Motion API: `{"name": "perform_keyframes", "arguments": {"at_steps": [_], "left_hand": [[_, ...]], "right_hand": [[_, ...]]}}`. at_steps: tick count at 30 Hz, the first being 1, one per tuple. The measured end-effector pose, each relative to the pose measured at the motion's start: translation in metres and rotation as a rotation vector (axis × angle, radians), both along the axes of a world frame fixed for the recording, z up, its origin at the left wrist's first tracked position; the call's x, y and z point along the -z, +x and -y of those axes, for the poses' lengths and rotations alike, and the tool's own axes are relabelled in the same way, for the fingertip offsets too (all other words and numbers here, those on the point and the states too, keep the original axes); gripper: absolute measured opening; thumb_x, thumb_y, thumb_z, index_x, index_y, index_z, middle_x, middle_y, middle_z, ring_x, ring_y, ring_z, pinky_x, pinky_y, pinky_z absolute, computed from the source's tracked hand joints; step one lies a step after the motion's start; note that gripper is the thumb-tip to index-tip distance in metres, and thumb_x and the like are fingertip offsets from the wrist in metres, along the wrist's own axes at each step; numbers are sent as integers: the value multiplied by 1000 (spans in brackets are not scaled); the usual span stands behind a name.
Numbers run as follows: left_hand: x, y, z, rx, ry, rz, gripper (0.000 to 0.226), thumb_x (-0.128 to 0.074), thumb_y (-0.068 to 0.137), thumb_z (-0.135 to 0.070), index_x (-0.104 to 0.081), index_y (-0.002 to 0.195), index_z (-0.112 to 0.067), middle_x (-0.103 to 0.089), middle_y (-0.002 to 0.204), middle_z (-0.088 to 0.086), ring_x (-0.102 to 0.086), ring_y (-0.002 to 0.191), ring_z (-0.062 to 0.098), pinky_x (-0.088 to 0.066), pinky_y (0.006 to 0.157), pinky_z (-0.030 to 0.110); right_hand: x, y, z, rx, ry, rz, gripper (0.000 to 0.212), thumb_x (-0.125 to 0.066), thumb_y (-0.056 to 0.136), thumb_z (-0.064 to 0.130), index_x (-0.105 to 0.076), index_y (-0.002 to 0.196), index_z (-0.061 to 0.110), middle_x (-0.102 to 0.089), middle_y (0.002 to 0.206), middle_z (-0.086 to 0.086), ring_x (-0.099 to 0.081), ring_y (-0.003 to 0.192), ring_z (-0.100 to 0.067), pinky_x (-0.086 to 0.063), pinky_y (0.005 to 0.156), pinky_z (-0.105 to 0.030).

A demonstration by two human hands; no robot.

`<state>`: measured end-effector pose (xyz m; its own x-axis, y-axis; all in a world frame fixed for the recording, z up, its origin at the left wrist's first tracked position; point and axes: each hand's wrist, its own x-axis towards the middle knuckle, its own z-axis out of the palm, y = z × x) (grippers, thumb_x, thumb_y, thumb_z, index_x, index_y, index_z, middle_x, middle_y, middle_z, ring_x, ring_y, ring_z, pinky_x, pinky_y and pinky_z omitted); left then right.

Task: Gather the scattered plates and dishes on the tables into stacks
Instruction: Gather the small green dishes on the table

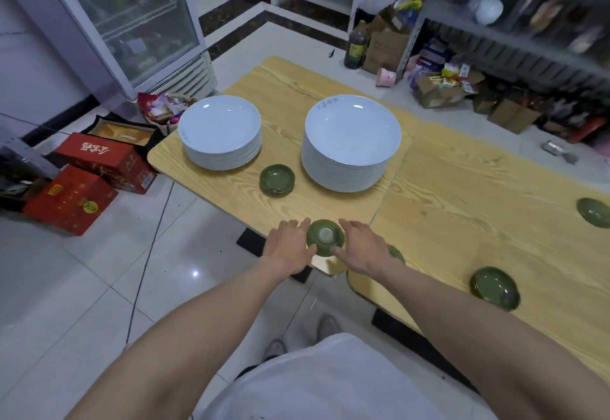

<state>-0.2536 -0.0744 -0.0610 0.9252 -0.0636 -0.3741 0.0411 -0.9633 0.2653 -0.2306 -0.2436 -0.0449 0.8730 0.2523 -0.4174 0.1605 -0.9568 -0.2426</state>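
**Storeroom desks, with both hands around an upturned green bowl**

Two pale wooden desks stand pushed together on a tiled floor, with a glass-fronted fridge (132, 16) to the left and cluttered shelves (515, 23) to the right. The left desk (287, 79) already carries the sorted ware. There is a lower stack of white plates (220, 130) and a taller stack of white plates (351, 142), set apart by size so each pile sits steady. Between them is a small green dish (276, 179), probably the start of a pile for its kind.

At the near edge of that desk a green bowl (325, 238) lies upside down. The left hand (287, 241) and right hand (359, 244) flank it. Both are released, with fairly straight fingers touching its sides rather than wrapped round it. Approaching from both sides probably suits a rounded bowl that gives one hand little to catch.

More green dishes wait on the right desk (462, 188). One (397, 253) is half hidden behind the right hand, another (494, 287) is near the front, and a third (594, 212) is at the far right. The gathering looks well along for the plates and barely begun for the green pieces.
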Motion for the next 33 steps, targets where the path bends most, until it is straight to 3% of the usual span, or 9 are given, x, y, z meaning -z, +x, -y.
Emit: {"name": "perform_keyframes", "arguments": {"at_steps": [6,9,12,18,21,24,27,30,33], "left_hand": [[16,17,19,-660,-524,-145,65,-74,86,-35,-48,139,-7,-57,132,14,-58,116,31,-52,93,37],[21,21,28,-819,-594,-175,28,-79,82,-31,-62,86,-9,-62,90,8,-60,74,19,-48,55,24],[27,29,34,-915,-627,-172,34,-84,77,-21,-54,66,-8,-61,76,10,-54,52,17,-36,33,19],[28,37,31,-1051,-732,-203,36,-90,68,-9,-65,89,6,-70,95,22,-60,40,18,-43,37,19],[25,38,24,-1069,-813,-233,33,-90,65,-2,-64,84,4,-71,91,21,-67,51,23,-55,53,26],[21,38,18,-1037,-880,-205,39,-89,62,4,-59,84,-7,-70,91,17,-72,75,30,-61,71,36],[19,39,14,-931,-834,-111,42,-86,63,5,-58,88,-13,-68,72,3,-67,77,20,-57,78,34],[17,36,13,-851,-798,-49,28,-76,74,4,-62,91,-14,-72,75,7,-66,74,16,-51,69,23],[19,32,15,-794,-769,6,18,-64,85,-3,-66,90,-21,-74,82,5,-67,78,18,-50,67,24]], "right_hand": [[18,22,-4,542,358,-237,47,-81,78,38,-57,100,4,-61,95,-7,-64,92,-27,-57,83,-44],[35,32,-3,645,382,-302,51,-88,68,39,-64,91,1,-70,89,-13,-69,79,-29,-60,73,-46],[40,42,0,703,407,-324,47,-90,67,35,-64,90,2,-72,86,-14,-71,74,-29,-61,66,-38],[36,49,2,802,514,-424,48,-88,72,22,-56,101,2,-69,91,-16,-67,59,-22,-51,43,-23],[34,51,4,797,593,-479,43,-86,73,16,-59,101,-2,-71,85,-18,-65,55,-23,-55,48,-26],[30,55,6,760,707,-481,33,-86,70,7,-59,89,4,-72,77,-18,-68,58,-26,-63,67,-40],[25,57,8,630,713,-348,41,-88,65,5,-52,85,13,-73,78,-13,-73,65,-24,-62,71,-38],[22,54,13,524,675,-241,40,-88,66,6,-53,83,14,-63,59,2,-60,49,-6,-50,55,-23],[28,49,20,459,663,-178,37,-91,65,8,-57,78,14,-56,58,2,-48,50,-6,-44,55,-19]]}}
